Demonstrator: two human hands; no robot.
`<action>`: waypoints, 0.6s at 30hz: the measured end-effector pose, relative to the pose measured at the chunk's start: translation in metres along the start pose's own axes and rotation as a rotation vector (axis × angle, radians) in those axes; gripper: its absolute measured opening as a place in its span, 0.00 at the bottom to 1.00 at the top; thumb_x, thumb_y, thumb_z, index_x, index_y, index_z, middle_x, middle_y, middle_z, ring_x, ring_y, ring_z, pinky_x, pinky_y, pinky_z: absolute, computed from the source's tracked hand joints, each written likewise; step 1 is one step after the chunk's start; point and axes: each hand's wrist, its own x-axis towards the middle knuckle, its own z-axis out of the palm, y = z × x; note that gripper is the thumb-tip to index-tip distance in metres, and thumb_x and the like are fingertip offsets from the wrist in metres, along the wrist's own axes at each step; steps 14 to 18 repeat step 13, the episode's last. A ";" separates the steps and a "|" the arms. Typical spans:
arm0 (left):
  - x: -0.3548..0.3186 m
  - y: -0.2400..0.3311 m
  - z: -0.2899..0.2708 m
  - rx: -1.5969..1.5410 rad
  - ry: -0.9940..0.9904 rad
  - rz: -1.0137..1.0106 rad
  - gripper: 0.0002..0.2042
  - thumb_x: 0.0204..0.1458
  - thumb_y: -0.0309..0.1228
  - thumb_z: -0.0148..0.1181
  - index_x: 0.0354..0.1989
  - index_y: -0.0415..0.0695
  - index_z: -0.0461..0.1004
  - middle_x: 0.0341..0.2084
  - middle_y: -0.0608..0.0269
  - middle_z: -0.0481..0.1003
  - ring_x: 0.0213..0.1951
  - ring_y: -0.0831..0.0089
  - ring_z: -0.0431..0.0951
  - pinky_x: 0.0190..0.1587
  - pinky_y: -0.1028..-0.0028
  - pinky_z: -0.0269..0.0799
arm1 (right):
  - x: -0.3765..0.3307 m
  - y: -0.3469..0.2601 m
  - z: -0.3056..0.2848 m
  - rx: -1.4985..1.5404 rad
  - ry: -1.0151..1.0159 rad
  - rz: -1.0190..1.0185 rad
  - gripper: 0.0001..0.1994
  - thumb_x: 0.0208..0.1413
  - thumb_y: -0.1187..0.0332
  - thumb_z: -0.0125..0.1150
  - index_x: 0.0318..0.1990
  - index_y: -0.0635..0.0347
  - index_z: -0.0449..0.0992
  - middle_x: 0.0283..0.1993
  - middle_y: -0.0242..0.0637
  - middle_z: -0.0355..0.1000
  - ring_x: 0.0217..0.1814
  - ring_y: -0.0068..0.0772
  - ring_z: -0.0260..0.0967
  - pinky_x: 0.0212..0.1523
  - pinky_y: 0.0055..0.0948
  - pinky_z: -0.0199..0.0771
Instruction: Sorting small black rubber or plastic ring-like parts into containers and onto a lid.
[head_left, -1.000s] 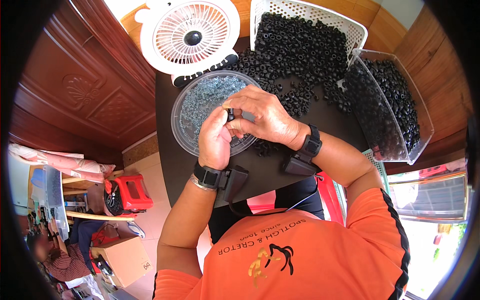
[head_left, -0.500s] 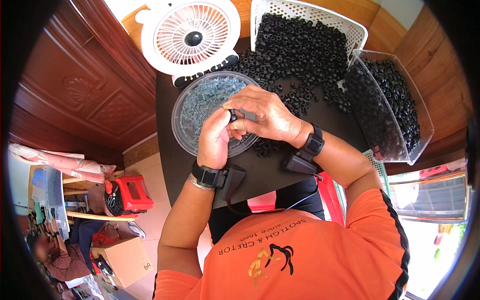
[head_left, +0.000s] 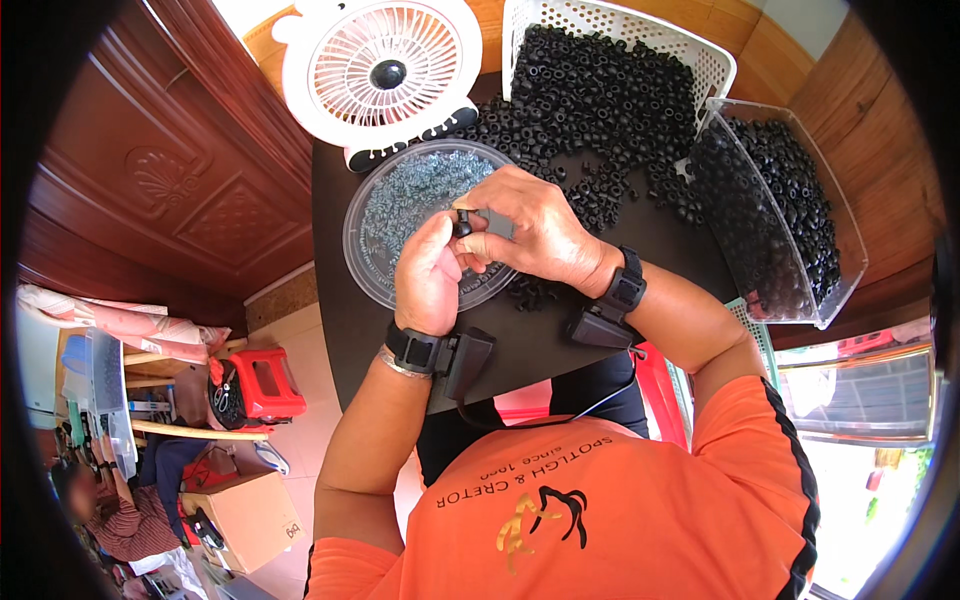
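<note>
My left hand [head_left: 428, 275] and my right hand [head_left: 535, 225] meet over a round clear tub [head_left: 357, 262]. Between their fingertips is a small black plastic piece [head_left: 462, 226], rounded at its lower end. The right thumb and forefinger close on it from the right, and the left fingers press at it from the left. My palms hide part of it. Inside the tub lies a layer of tiny bluish-silver pieces [head_left: 405, 195], too small to make out singly, perhaps springs. Loose black plastic pieces [head_left: 600, 190], hollow and rounded, are strewn over the dark table beyond my right hand.
A white basket [head_left: 715, 70] spills black pieces at the back. A clear bin [head_left: 790, 250] of them leans at the right. At the back left stands a white fan [head_left: 385, 75]. A red stool [head_left: 268, 385], a cardboard box [head_left: 245, 520] and another person [head_left: 135, 525] are at far left.
The black piece has turned more upright and shows more of itself between my fingertips. My left thumb has drawn slightly away to the left; my right fingers have shifted a little.
</note>
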 end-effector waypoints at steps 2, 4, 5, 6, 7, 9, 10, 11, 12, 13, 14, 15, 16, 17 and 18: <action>0.000 0.004 -0.001 -0.036 0.030 -0.044 0.15 0.60 0.37 0.47 0.42 0.35 0.71 0.33 0.61 0.74 0.30 0.74 0.73 0.35 0.75 0.67 | 0.001 0.004 -0.003 0.011 0.046 -0.018 0.16 0.39 0.65 0.72 0.38 0.58 0.78 0.34 0.33 0.75 0.37 0.40 0.73 0.41 0.35 0.74; 0.002 0.004 -0.008 0.023 -0.033 -0.029 0.15 0.61 0.37 0.46 0.43 0.35 0.71 0.34 0.60 0.74 0.31 0.72 0.74 0.35 0.74 0.68 | 0.001 0.006 -0.007 0.076 -0.028 -0.021 0.18 0.39 0.67 0.73 0.40 0.59 0.77 0.36 0.36 0.75 0.39 0.41 0.74 0.44 0.37 0.73; 0.003 0.005 -0.011 0.083 -0.093 -0.014 0.16 0.61 0.37 0.46 0.45 0.35 0.70 0.36 0.59 0.74 0.32 0.71 0.75 0.35 0.74 0.69 | 0.002 0.006 -0.007 0.077 -0.027 -0.025 0.18 0.39 0.67 0.73 0.40 0.59 0.77 0.36 0.36 0.75 0.39 0.41 0.74 0.44 0.37 0.73; 0.003 0.006 -0.013 0.084 -0.093 -0.011 0.16 0.61 0.37 0.46 0.45 0.35 0.70 0.36 0.59 0.74 0.32 0.71 0.75 0.35 0.74 0.69 | 0.003 0.005 -0.007 0.086 -0.006 -0.040 0.17 0.39 0.67 0.73 0.38 0.59 0.78 0.35 0.35 0.75 0.38 0.40 0.73 0.43 0.35 0.74; 0.003 0.007 -0.015 0.165 -0.114 -0.007 0.16 0.60 0.37 0.48 0.45 0.35 0.70 0.35 0.59 0.74 0.32 0.71 0.75 0.35 0.74 0.69 | 0.003 0.005 -0.006 0.096 0.016 -0.053 0.16 0.39 0.67 0.73 0.37 0.58 0.78 0.34 0.34 0.76 0.37 0.40 0.73 0.42 0.34 0.74; 0.003 0.009 -0.014 0.248 -0.135 -0.002 0.16 0.60 0.38 0.49 0.45 0.35 0.70 0.35 0.59 0.74 0.31 0.72 0.75 0.36 0.74 0.69 | 0.002 0.007 -0.007 0.101 0.013 -0.056 0.16 0.40 0.66 0.73 0.38 0.58 0.78 0.34 0.35 0.76 0.38 0.40 0.73 0.42 0.34 0.74; 0.002 0.010 -0.012 0.303 -0.117 0.019 0.16 0.60 0.38 0.50 0.45 0.35 0.70 0.35 0.60 0.74 0.31 0.73 0.74 0.36 0.75 0.69 | 0.002 0.008 -0.008 0.106 0.008 -0.058 0.16 0.40 0.66 0.73 0.38 0.58 0.78 0.35 0.35 0.76 0.38 0.40 0.73 0.42 0.34 0.74; 0.001 0.011 -0.011 0.357 -0.099 0.039 0.16 0.59 0.39 0.51 0.45 0.36 0.70 0.34 0.60 0.74 0.31 0.73 0.74 0.36 0.75 0.69 | 0.002 0.007 -0.008 0.106 0.009 -0.061 0.16 0.40 0.66 0.73 0.38 0.58 0.78 0.35 0.35 0.76 0.38 0.40 0.73 0.42 0.34 0.74; 0.002 0.011 -0.012 0.381 -0.103 0.047 0.17 0.59 0.39 0.51 0.45 0.35 0.70 0.34 0.60 0.74 0.31 0.73 0.74 0.36 0.75 0.69 | 0.003 0.007 -0.009 0.117 0.007 -0.065 0.16 0.40 0.66 0.73 0.38 0.58 0.78 0.36 0.36 0.76 0.39 0.40 0.74 0.43 0.34 0.74; 0.002 0.010 -0.013 0.403 -0.108 0.054 0.17 0.59 0.39 0.51 0.45 0.35 0.70 0.34 0.60 0.74 0.31 0.73 0.74 0.36 0.75 0.69 | 0.003 0.006 -0.010 0.126 0.006 -0.066 0.17 0.40 0.66 0.74 0.39 0.58 0.78 0.37 0.36 0.77 0.39 0.40 0.74 0.43 0.34 0.74; 0.002 0.010 -0.013 0.403 -0.108 0.054 0.17 0.59 0.39 0.51 0.45 0.35 0.70 0.34 0.60 0.74 0.31 0.73 0.74 0.36 0.75 0.69 | 0.003 0.006 -0.010 0.126 0.006 -0.066 0.17 0.40 0.66 0.74 0.39 0.58 0.78 0.37 0.36 0.77 0.39 0.40 0.74 0.43 0.34 0.74; 0.002 0.010 -0.013 0.403 -0.108 0.054 0.17 0.59 0.39 0.51 0.45 0.35 0.70 0.34 0.60 0.74 0.31 0.73 0.74 0.36 0.75 0.69 | 0.003 0.006 -0.010 0.126 0.006 -0.066 0.17 0.40 0.66 0.74 0.39 0.58 0.78 0.37 0.36 0.77 0.39 0.40 0.74 0.43 0.34 0.74; 0.002 0.010 -0.013 0.403 -0.108 0.054 0.17 0.59 0.39 0.51 0.45 0.35 0.70 0.34 0.60 0.74 0.31 0.73 0.74 0.36 0.75 0.69 | 0.003 0.006 -0.010 0.126 0.006 -0.066 0.17 0.40 0.66 0.74 0.39 0.58 0.78 0.37 0.36 0.77 0.39 0.40 0.74 0.43 0.34 0.74; 0.002 0.010 -0.013 0.403 -0.108 0.054 0.17 0.59 0.39 0.51 0.45 0.35 0.70 0.34 0.60 0.74 0.31 0.73 0.74 0.36 0.75 0.69 | 0.003 0.006 -0.010 0.126 0.006 -0.066 0.17 0.40 0.66 0.74 0.39 0.58 0.78 0.37 0.36 0.77 0.39 0.40 0.74 0.43 0.34 0.74; 0.002 0.010 -0.013 0.403 -0.108 0.054 0.17 0.59 0.39 0.51 0.45 0.35 0.70 0.34 0.60 0.74 0.31 0.73 0.74 0.36 0.75 0.69 | 0.003 0.006 -0.010 0.126 0.006 -0.066 0.17 0.40 0.66 0.74 0.39 0.58 0.78 0.37 0.36 0.77 0.39 0.40 0.74 0.43 0.34 0.74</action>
